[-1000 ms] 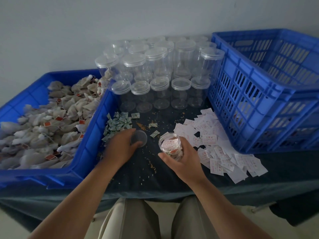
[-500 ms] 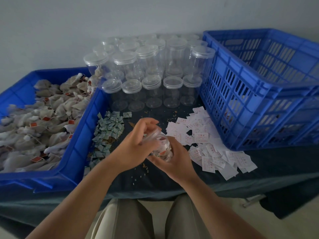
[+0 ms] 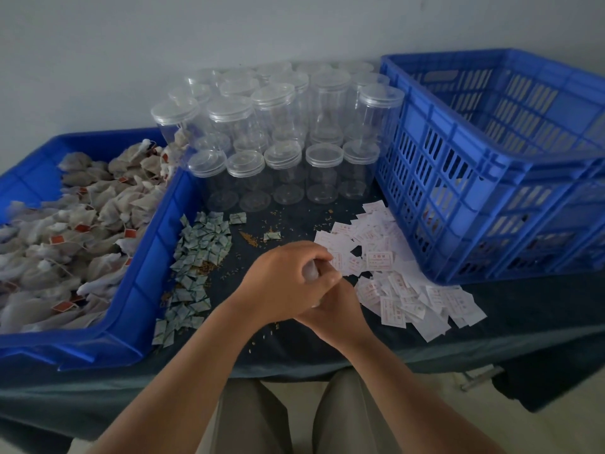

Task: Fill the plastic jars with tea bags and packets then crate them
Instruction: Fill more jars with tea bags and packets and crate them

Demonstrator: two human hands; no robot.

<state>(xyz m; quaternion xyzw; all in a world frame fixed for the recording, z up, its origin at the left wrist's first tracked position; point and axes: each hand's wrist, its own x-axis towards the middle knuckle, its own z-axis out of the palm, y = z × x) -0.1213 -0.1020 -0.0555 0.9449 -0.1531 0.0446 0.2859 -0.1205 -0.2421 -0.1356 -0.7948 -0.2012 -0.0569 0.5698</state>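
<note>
With the left hand (image 3: 281,283) curled over the little plastic jar (image 3: 310,272) and the right hand (image 3: 337,309) gripping it underneath, mid-table, I'd twist it shut straight and snug before the blue crate (image 3: 435,165) at two o'clock.

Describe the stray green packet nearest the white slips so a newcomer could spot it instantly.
Find the slatted blue crate on the right, with white slips spilled at its foot. Left of the slips, on the dark cloth, lies one green packet. Unlike the green pile, it sits alone, beside a streak of brown crumbs.
</note>
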